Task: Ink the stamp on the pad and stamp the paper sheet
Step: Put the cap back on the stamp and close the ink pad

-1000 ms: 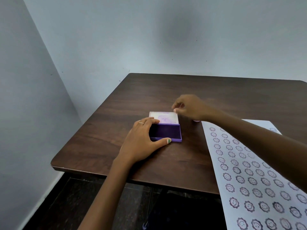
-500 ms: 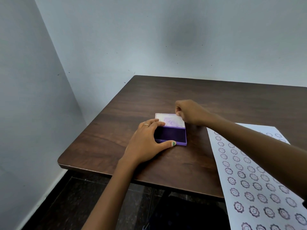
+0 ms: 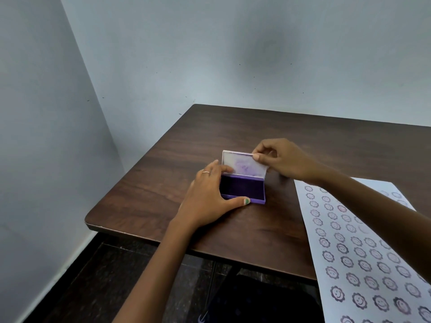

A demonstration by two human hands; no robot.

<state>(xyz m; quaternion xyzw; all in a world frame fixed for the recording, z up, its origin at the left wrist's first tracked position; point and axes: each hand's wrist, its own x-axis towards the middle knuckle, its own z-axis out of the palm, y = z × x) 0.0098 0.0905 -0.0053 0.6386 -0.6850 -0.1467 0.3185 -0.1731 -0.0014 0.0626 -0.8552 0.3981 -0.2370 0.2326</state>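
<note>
A purple ink pad [image 3: 242,188] lies near the middle of the dark wooden table [image 3: 163,183], its dark pad exposed. Its white lid [image 3: 242,165], stained purple inside, stands tilted up from the back hinge. My right hand [image 3: 283,159] pinches the lid's top right edge. My left hand [image 3: 210,194] grips the pad's base, thumb along the front edge and fingers at the left side. A white paper sheet [image 3: 363,252] covered in rows of purple smiley flower stamps lies to the right, overhanging the front edge. I see no stamp in view.
The table stands in a corner, with pale walls [image 3: 163,66] to the left and behind. The table's front edge [image 3: 144,234] runs below my left wrist, and dark floor [image 3: 105,276] shows beneath it.
The lid lay flat open behind the pad; my right hand has taken its edge and raised it to a tilted position. My left hand stays on the base.
</note>
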